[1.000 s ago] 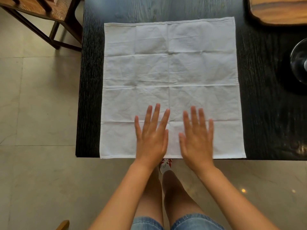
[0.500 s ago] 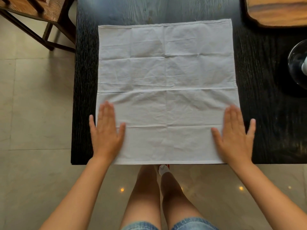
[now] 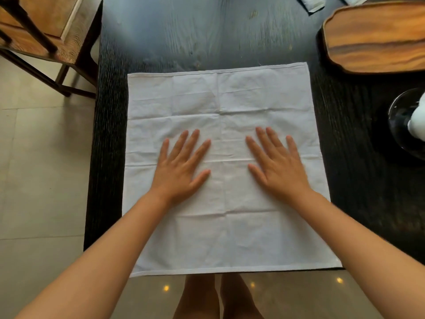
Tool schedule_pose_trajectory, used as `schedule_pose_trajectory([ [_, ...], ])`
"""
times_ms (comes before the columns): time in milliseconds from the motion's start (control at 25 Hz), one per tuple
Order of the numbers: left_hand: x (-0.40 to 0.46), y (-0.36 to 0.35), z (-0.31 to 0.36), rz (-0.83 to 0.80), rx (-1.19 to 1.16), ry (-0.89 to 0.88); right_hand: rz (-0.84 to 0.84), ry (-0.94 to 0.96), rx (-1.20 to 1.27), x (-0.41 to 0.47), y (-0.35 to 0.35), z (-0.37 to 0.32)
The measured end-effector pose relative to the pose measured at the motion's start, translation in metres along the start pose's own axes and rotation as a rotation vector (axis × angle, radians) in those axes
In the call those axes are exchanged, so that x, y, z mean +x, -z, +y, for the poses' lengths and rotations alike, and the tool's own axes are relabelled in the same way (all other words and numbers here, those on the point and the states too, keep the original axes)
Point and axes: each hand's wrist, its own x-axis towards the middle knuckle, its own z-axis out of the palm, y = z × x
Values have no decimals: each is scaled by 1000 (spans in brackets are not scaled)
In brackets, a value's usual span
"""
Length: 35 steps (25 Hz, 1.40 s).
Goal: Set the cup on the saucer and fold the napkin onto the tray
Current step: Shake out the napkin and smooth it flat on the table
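Observation:
A white cloth napkin lies spread flat and unfolded on the black table, with crease lines across it. My left hand and my right hand both rest palm down on the napkin's middle, fingers spread, holding nothing. A wooden tray sits at the far right. At the right edge, a white cup stands on a dark glass saucer, both cut off by the frame.
A wooden chair stands on the tiled floor at the far left. Small pale packets lie at the table's far edge. The napkin's near edge reaches the table's front edge, above my legs.
My hands slid from the napkin's near middle out to its near corners, then moved inward and further up to its middle. The view has shifted, showing more of the table's far side.

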Motion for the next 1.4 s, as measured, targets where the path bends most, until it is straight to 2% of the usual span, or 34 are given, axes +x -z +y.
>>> schedule_pose_trajectory([
  [120, -7, 8, -49, -22, -40, 131, -48, -99, -11, -7, 10, 52],
  [240, -9, 18, -64, -22, -100, 277, -69, -293, 13, -12, 21, 58],
  [320, 5, 26, -50, 111, -321, 452, -21, -363, 79, -6, 28, 39],
  [360, 18, 31, -40, 206, -403, 494, 35, -330, 110, 4, 31, 26],
  [400, 33, 33, -30, 255, -402, 453, 81, -257, 118, 18, 31, 14],
  [440, 48, 34, -19, 243, -318, 339, 106, -162, 112, 34, 30, 2],
  [520, 77, 29, -7, 133, -109, 67, 81, 8, 102, 72, 25, -14],
  [560, 89, 26, -8, 69, -38, -11, 41, 65, 95, 89, 23, -16],
  [680, 110, 20, -37, -58, 24, -82, -60, 146, 44, 116, 20, 8],
  [840, 107, 24, -96, -45, 7, -13, -41, 164, 3, 121, 24, 72],
  [1000, 101, 31, -127, -32, 8, 32, -28, 35, -20, 121, 32, 121],
  [1240, 102, 36, -125, -81, 69, 24, -5, 9, -101, 118, 32, 123],
  [1320, 101, 42, -122, -128, 166, 70, 26, -41, -176, 114, 39, 115],
  [1400, 91, 47, -107, -98, 173, 163, 96, -128, -149, 98, 44, 95],
])
